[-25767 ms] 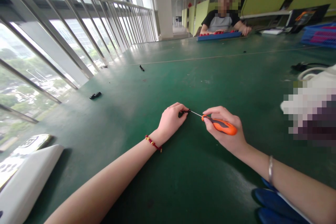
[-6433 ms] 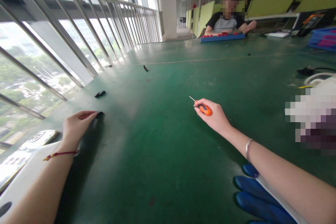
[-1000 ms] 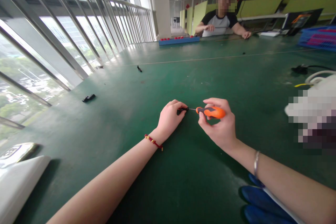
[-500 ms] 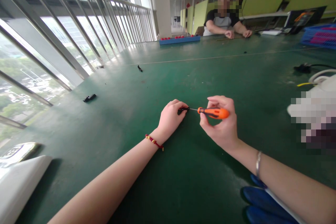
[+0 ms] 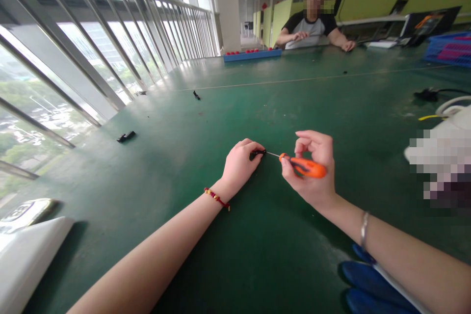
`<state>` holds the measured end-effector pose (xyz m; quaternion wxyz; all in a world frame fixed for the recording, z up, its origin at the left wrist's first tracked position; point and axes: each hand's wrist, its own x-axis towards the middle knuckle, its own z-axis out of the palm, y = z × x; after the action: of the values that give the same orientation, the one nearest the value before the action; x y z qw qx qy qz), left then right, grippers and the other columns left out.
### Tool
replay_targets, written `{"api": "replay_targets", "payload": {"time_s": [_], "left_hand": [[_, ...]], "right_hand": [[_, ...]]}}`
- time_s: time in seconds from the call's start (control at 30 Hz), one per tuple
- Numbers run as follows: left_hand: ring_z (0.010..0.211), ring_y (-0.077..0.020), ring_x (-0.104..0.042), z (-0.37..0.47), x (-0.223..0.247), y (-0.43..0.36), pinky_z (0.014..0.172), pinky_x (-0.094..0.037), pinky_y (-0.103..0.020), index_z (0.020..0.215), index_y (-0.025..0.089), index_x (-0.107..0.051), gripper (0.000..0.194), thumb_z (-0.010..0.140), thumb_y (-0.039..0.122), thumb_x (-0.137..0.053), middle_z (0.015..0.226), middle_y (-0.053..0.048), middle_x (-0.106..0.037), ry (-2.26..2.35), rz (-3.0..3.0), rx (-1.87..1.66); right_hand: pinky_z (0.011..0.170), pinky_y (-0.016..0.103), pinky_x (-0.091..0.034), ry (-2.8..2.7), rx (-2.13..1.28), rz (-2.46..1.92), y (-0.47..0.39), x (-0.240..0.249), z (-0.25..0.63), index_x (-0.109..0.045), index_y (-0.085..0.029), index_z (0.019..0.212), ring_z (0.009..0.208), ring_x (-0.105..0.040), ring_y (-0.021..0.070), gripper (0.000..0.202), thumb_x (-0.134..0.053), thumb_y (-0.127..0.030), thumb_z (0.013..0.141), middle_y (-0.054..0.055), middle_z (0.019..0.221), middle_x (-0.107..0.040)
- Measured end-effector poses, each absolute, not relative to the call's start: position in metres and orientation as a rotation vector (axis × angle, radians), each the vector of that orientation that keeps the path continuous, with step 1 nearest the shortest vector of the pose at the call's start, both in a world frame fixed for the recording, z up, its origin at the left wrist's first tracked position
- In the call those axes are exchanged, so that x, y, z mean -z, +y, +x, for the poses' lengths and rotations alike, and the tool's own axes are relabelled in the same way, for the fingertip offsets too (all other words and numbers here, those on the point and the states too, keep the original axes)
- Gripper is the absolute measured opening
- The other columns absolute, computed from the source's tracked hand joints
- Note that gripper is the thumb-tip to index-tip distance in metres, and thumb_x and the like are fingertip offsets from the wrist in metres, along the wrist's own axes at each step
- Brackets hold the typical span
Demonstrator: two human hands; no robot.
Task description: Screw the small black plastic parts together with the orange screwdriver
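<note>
The left hand (image 5: 239,164) pinches a small black part (image 5: 261,152) well in from the left edge of the tabletop (image 5: 176,152). The right hand (image 5: 316,187), fingers partly raised, loosely holds an orange screwdriver (image 5: 308,167), tip at the part.

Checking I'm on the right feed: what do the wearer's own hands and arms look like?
The left hand and right hand are ungloved. The left forearm, with no sleeve showing, wears a beaded bracelet in red and gold; the right forearm, also sleeveless, a silvery bangle.

1 screwdriver (image 5: 308,167), at least 4 dark pieces (image 5: 127,136)
</note>
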<state>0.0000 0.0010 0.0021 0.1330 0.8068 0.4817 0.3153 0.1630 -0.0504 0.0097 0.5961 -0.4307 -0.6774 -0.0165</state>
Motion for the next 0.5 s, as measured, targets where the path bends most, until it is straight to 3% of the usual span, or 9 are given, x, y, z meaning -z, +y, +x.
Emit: {"api": "replay_targets", "payload": {"time_s": [0.17, 0.23, 0.4, 0.5], "left_hand": [[0.088, -0.0169, -0.062, -0.0002, -0.0014, 0.001, 0.079, -0.051, -0.029, 0.089, 0.02, -0.069, 0.017, 0.08, 0.014, -0.055, 0.093, -0.003, -0.066, 1.401, 2.337, -0.912], [0.087, -0.017, -0.062, 0.0001, -0.0018, 0.0012, 0.079, -0.051, -0.029, 0.089, 0.02, -0.069, 0.017, 0.08, 0.014, -0.055, 0.092, -0.003, -0.066, 1.397, 2.341, -0.915], [0.087, -0.0169, -0.062, 0.0005, -0.0028, 0.0013, 0.078, -0.051, -0.029, 0.089, 0.02, -0.069, 0.017, 0.08, 0.013, -0.056, 0.091, -0.003, -0.066, 1.405, 2.341, -0.908], [0.087, -0.0168, -0.062, 0.0003, -0.002, 0.0015, 0.079, -0.051, -0.028, 0.09, 0.02, -0.069, 0.018, 0.08, 0.013, -0.055, 0.093, -0.003, -0.066, 1.404, 2.343, -0.903]], "right_hand": [[0.068, 0.034, -0.041, -1.718, 0.124, -0.98, -0.0547, -0.0148, 0.161, -0.056, -0.024, 0.08, 0.046, -0.045, 0.0107, 0.007, -0.061, -0.021, 0.077, -0.009, 0.049, -0.051], [0.068, 0.034, -0.042, -1.698, 0.1, -0.961, -0.0544, -0.0146, 0.1606, -0.056, -0.024, 0.083, 0.049, -0.049, 0.0114, 0.01, -0.061, -0.017, 0.078, -0.007, 0.055, -0.055], [0.069, 0.036, -0.046, -1.581, 0.053, -0.97, -0.0506, -0.0102, 0.1624, -0.05, -0.023, 0.108, 0.071, -0.056, 0.0174, 0.042, -0.064, -0.02, 0.069, 0.001, 0.083, -0.057], [0.067, 0.035, -0.042, -1.629, 0.081, -1.016, -0.052, -0.0117, 0.1624, -0.053, -0.023, 0.103, 0.056, -0.05, 0.0136, 0.035, -0.065, -0.025, 0.07, -0.006, 0.062, -0.05]]}}
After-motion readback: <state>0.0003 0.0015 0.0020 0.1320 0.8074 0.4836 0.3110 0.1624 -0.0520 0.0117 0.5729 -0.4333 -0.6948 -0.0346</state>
